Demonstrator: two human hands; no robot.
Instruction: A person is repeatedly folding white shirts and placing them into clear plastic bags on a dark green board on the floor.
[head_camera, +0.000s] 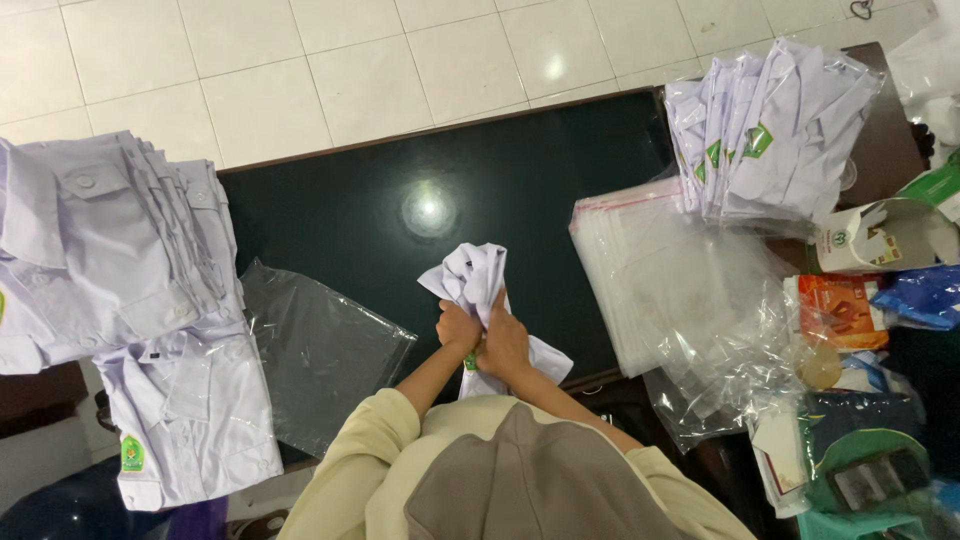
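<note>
Both my hands grip one white shirt (472, 275) bunched up over the near edge of a dark glossy table (400, 200). My left hand (456, 327) and my right hand (504, 345) are pressed together around the cloth, fingers closed. The shirt's collar end sticks up above my hands, and its tail hangs below them toward my body. A small green badge shows between my hands.
A stack of folded white shirts (110, 240) lies at the left, with a bagged shirt (190, 420) below it. An empty clear bag (320, 350) lies left of my hands. Clear bags (680, 290) are piled at the right, bagged shirts (770, 140) behind them, boxes and packets (870, 300) at far right.
</note>
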